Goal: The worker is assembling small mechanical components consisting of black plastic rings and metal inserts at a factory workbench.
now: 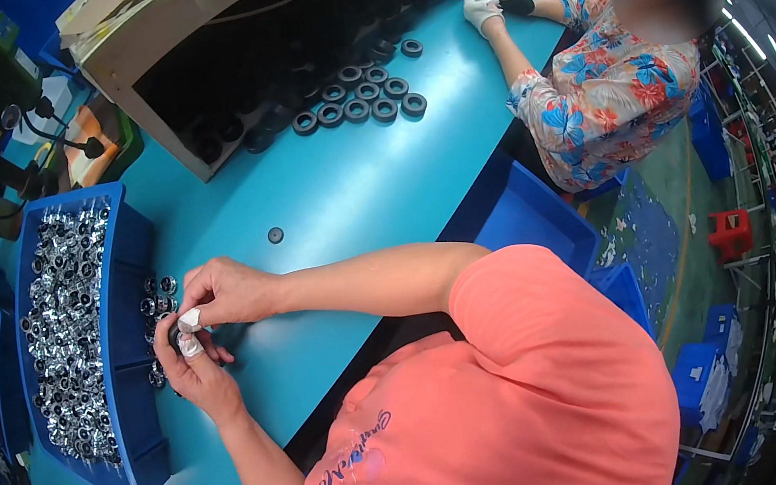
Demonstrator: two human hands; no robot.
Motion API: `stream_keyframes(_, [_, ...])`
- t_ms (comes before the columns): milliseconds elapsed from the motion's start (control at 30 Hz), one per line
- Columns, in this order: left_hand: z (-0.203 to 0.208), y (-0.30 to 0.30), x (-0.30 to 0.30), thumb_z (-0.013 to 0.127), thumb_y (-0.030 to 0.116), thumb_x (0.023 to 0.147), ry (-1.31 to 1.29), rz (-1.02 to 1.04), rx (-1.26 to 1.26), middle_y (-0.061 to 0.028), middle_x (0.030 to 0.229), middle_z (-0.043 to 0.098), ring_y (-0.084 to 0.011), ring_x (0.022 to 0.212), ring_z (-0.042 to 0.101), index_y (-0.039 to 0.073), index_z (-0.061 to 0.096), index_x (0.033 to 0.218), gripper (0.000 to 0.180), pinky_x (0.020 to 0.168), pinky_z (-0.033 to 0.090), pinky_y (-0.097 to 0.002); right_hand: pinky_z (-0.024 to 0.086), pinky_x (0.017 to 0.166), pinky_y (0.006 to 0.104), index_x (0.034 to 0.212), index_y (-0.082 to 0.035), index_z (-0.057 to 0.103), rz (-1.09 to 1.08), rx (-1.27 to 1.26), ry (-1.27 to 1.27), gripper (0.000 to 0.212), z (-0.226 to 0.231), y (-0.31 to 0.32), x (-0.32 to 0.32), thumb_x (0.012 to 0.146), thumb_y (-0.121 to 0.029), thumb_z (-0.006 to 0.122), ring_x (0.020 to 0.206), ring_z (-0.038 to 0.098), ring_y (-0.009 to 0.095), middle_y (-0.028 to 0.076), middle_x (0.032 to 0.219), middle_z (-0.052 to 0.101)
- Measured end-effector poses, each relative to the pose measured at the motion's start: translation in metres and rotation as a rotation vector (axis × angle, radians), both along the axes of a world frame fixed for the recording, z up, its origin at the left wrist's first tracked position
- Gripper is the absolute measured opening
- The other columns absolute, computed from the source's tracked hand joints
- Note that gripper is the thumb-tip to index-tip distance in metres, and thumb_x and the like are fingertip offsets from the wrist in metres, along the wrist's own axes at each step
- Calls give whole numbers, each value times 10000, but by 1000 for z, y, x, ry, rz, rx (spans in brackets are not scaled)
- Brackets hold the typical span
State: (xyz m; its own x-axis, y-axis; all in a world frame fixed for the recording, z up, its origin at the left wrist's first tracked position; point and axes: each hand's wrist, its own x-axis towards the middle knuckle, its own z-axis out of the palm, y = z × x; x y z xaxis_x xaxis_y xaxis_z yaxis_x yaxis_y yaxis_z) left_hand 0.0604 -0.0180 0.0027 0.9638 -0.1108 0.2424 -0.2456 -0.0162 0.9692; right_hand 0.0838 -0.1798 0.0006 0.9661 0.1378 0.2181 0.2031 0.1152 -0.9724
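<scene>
My left hand (194,376) and my right hand (228,292) meet over the table, beside a blue bin (136,337). Their fingers are bent and pinched together around a small dark piece, mostly hidden, whose kind I cannot make out. White tape wraps a fingertip on each hand. Heaped in the bin are many small shiny silver parts with black centres (71,317). Several similar loose parts (167,285) lie on the table between the bin and my hands. A single black ring-like piece (276,234) lies flat beyond my right wrist.
Several black rings (357,110) spread from under a beige open-fronted housing (111,68) on the turquoise table (233,200). At upper right a co-worker (604,83) in white gloves handles something dark. Blue bins (534,222) and a red stool (730,235) stand off the table.
</scene>
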Motion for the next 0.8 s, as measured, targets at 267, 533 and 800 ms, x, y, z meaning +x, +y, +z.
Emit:
stream_keyframes(267, [-4, 4, 11, 446, 164, 1083, 38, 19, -90, -7, 756, 520, -48, 569, 448, 62, 561, 1289, 257, 461, 422, -206, 534, 698, 302, 989, -59, 801, -104, -103, -156, 157, 4, 9, -5, 854, -135, 774, 785, 664, 182, 90, 866, 677])
stream_keyframes(533, [2, 3, 10, 462, 229, 1092, 162, -46, -125, -33, 835, 583, -53, 606, 472, 94, 526, 1361, 308, 486, 404, -202, 588, 699, 298, 991, 14, 771, 38, 223, 179, 189, -1, 8, 2, 882, -141, 764, 808, 691, 191, 114, 934, 663])
stream_keyframes(800, [-9, 10, 16, 468, 166, 1079, 66, 59, 6, 25, 740, 540, -14, 588, 440, 83, 590, 1269, 241, 468, 310, -181, 591, 639, 252, 1088, -26, 776, 29, 61, 120, 223, 1, 10, -5, 910, -152, 734, 790, 687, 148, 104, 932, 650])
